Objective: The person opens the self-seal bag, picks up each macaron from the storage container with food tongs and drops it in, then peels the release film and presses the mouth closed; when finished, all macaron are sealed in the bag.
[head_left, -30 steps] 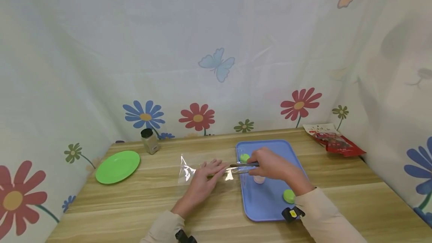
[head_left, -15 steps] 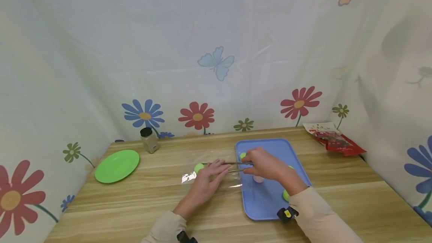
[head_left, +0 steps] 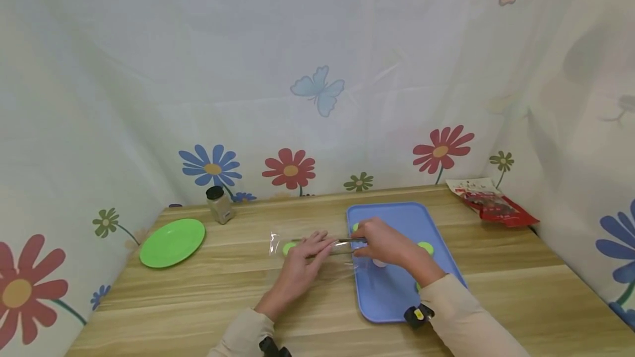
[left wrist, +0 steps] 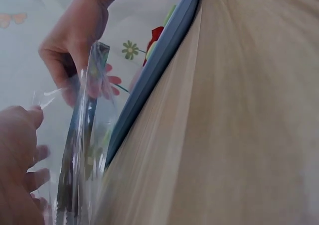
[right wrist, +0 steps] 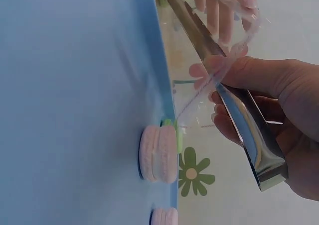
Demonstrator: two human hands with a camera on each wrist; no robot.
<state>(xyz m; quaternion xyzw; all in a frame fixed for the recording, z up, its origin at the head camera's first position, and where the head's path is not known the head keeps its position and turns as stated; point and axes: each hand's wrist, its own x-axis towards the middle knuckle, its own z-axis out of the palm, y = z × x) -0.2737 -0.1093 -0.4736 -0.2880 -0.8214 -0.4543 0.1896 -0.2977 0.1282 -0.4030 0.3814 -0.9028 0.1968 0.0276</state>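
My right hand [head_left: 392, 247] grips metal tongs [right wrist: 251, 135] near their closed end. The tongs' arms reach left into a clear plastic bag [left wrist: 102, 120]. My left hand [head_left: 297, 266] holds the bag, its fingers over the bag and the tongs. A light green macaron [head_left: 288, 248] shows through the plastic, just beyond my left fingers at the tongs' far end. The bag's mouth overlaps the left rim of the blue tray [head_left: 389, 304]. On the tray sit pink macarons [right wrist: 158, 154] and green macarons [head_left: 425, 247], partly hidden by my right hand and arm.
A green plate [head_left: 172, 243] lies on the left of the wooden table [head_left: 208, 302]. Behind it stands a jar [head_left: 220, 206] with a black lid. A red and white food packet [head_left: 491, 203] lies at the back right. Patterned cloth [head_left: 238, 70] surrounds the table.
A green macaron has come into view inside the bag, left of my left hand. My right hand has moved slightly left with the tongs; my left hand stays nearly in place.
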